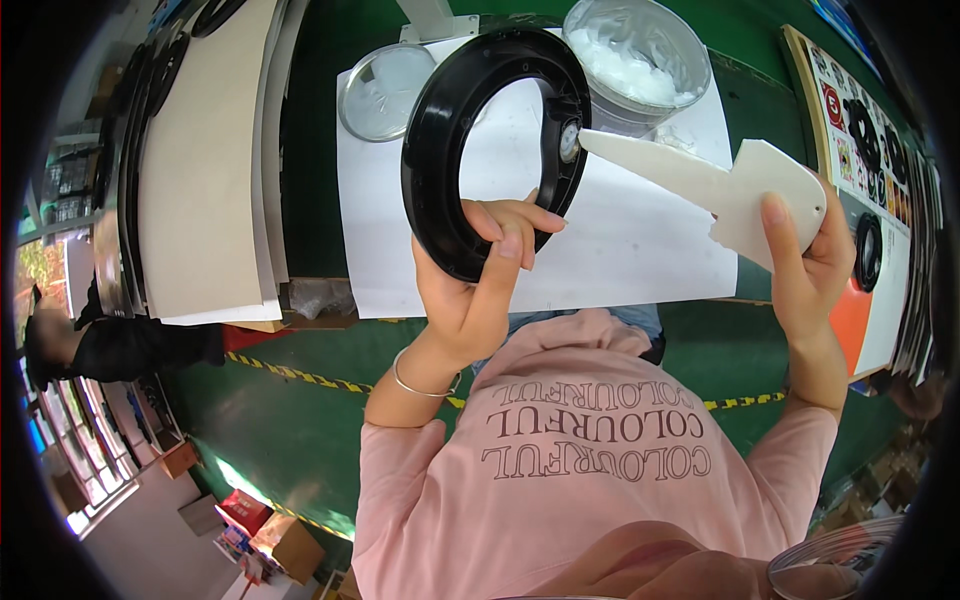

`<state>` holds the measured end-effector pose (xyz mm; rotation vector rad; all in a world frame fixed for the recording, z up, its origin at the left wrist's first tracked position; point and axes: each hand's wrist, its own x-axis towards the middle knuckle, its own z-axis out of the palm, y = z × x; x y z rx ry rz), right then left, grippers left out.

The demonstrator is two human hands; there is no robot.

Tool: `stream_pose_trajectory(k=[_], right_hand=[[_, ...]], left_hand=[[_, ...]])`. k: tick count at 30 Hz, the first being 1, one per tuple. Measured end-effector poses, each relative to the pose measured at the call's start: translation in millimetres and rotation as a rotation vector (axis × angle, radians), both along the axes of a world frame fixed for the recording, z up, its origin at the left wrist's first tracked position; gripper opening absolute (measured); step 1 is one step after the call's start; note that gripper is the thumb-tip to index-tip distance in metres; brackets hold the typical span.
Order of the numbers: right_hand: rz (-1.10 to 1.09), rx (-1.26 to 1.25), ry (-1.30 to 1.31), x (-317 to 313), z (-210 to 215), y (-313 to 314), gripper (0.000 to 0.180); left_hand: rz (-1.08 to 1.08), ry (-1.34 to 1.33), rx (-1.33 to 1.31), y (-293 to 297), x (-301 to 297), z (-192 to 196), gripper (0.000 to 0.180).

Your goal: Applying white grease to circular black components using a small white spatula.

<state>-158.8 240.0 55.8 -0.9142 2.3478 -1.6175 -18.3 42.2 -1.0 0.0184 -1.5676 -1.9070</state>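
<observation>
My left hand (490,270) grips a black plastic ring (440,130) by its lower rim and holds it upright over a white sheet (620,240) on the green bench. My right hand (805,255) holds a white flat spatula-like paddle (700,180). The paddle's pointed tip touches a small round spot on the ring's inner right side, where a dab of white paste shows.
A tub of white paste (640,55) stands at the back right, and its round lid (385,90) lies at the back left. Stacked grey boards (205,150) lie to the left. More black rings and printed cards (865,150) sit at the right. Another person (110,345) stands far left.
</observation>
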Motion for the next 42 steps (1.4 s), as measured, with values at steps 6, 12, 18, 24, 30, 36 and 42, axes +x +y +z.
stream_pose_trajectory(k=[6, 12, 18, 24, 30, 36, 42], right_hand=[[-0.017, 0.009, 0.027, -2, -2, -5, 0.031], [-0.020, -0.042, -0.007, -3, -3, -10, 0.026], [-0.006, -0.036, 0.031, -2, -5, -10, 0.026], [0.092, -0.003, 0.247, -5, 1, -8, 0.021], [0.230, 0.102, 0.507, -9, 12, -7, 0.017], [0.410, 0.113, 0.662, -12, 21, -11, 0.023], [0.447, 0.176, 0.707, -14, 24, -7, 0.020]], left_hand=[[-0.001, -0.009, -0.079, 1, 1, 0, 0.008], [-0.008, -0.029, -0.076, 1, 0, 0, 0.007], [-0.021, -0.049, -0.027, 1, -1, 1, 0.007], [-0.036, -0.034, -0.019, 0, -2, 0, 0.008], [-0.037, -0.071, -0.019, -1, -2, -1, 0.010], [-0.053, -0.058, -0.021, -5, -3, -5, 0.008], [-0.020, -0.065, 0.062, -7, -2, -7, 0.008]])
